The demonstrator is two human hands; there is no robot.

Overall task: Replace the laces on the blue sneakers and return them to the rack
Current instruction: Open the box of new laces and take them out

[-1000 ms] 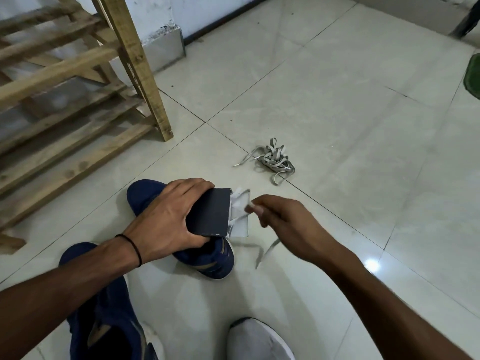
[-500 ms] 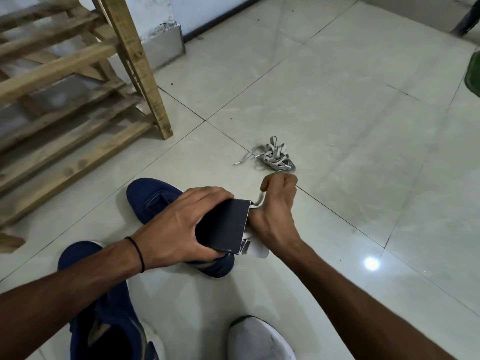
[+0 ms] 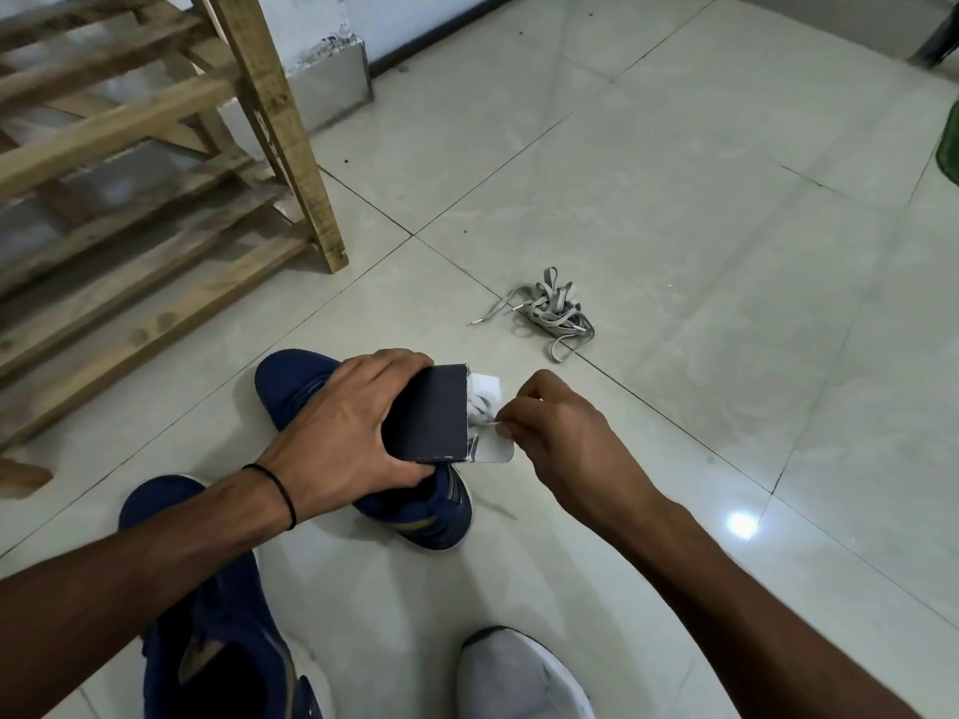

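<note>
We see the left hand (image 3: pixel 342 433) low in the middle of the frame, its fingers curled round a dark packet (image 3: pixel 428 415) that it holds over a blue sneaker (image 3: pixel 290 384). Just to its right, the right hand (image 3: pixel 563 433) pinches a thin white lace (image 3: pixel 490 418) between thumb and forefinger at the packet's open, clear end. Around them we find a floor (image 3: pixel 674 199) of large pale glossy tiles crossed by dark grout lines, with a bright light spot (image 3: pixel 742 525) reflected at the lower right. A white wall (image 3: pixel 394 18) with a dark skirting (image 3: pixel 446 36) closes the room along the top. The wooden rack (image 3: pixel 155 111) fills the upper left, its slatted shelves tilting toward the corner post that stands on the tiles. At the lower left lies the second blue sneaker (image 3: pixel 228 646), partly behind the left forearm, and a pale shoe (image 3: pixel 519 677) shows at the bottom edge. A loose bundle of grey laces (image 3: pixel 552 313) lies on the tiles above the hands, well apart from both sneakers. A green object (image 3: pixel 950 147) is cut off by the right edge, too little of it showing for us to tell what it is. A thin black band (image 3: pixel 280 493) circles the left wrist.
</note>
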